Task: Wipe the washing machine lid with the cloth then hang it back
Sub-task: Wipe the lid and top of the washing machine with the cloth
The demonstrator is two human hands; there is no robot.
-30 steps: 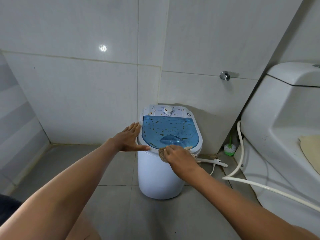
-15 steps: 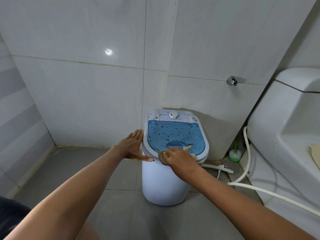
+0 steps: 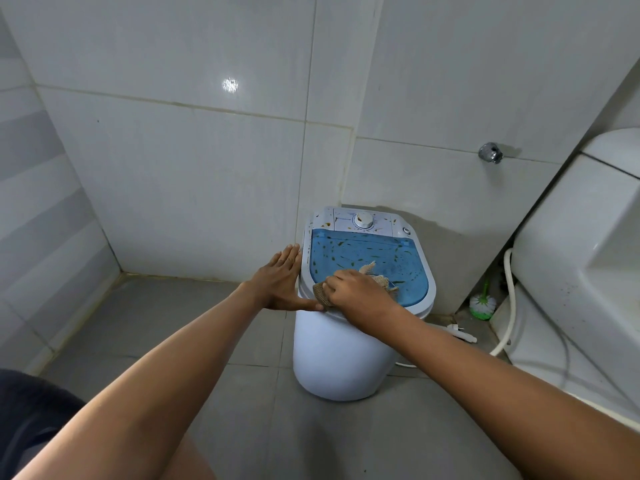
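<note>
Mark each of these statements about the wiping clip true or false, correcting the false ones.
1. The right hand presses the cloth on the blue lid. True.
2. The left hand holds the cloth. False: it lies flat against the washing machine, fingers spread.
3. The lid is already spotless. False: brown flecks cover it.
4. A green toilet brush stands right of the machine. True.
5. The lid is raised. False: it is closed.
</note>
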